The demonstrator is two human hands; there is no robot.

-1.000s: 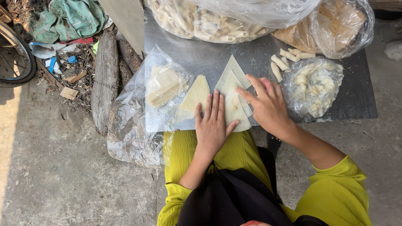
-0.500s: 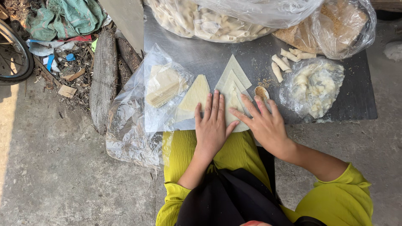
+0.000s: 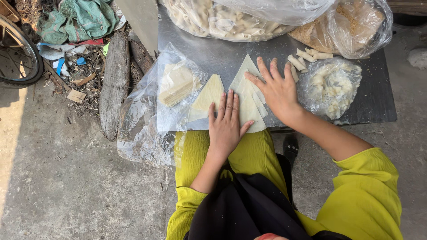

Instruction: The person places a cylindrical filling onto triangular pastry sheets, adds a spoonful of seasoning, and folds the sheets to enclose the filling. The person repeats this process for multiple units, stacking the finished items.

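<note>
A pale triangular pastry sheet point(image 3: 249, 95) lies flat on the grey metal table point(image 3: 209, 53), near the table's front edge and about midway along it, and both hands rest on it. The left hand point(image 3: 227, 126) lies palm down on the sheet's lower part, fingers point(image 3: 229, 104) straight and close together, pressed flat and gripping nothing. The right hand point(image 3: 278, 91) lies palm down on the sheet's upper right side, its fingers point(image 3: 267, 71) spread wide and flat, also gripping nothing. Just left of this sheet lies a second triangular sheet point(image 3: 208, 95), partly on a clear plastic bag point(image 3: 147, 115) that hangs over the table's left front corner and holds a stack of folded sheets point(image 3: 177, 83). Just right of the right hand, a small clear bag of pale filling lumps point(image 3: 331, 86) sits on the table, and beyond the hand's fingertips lie a few rolled pastry sticks point(image 3: 307, 57). Along the table's far edge stand a large clear bag of rolled pieces point(image 3: 231, 20) and a bag of brownish crumbs point(image 3: 351, 26). On the ground left of the table lie a weathered log point(image 3: 114, 84), a heap of green cloth point(image 3: 82, 18) and part of a bicycle wheel point(image 3: 15, 58). The person wears yellow-green sleeves point(image 3: 364, 195).
</note>
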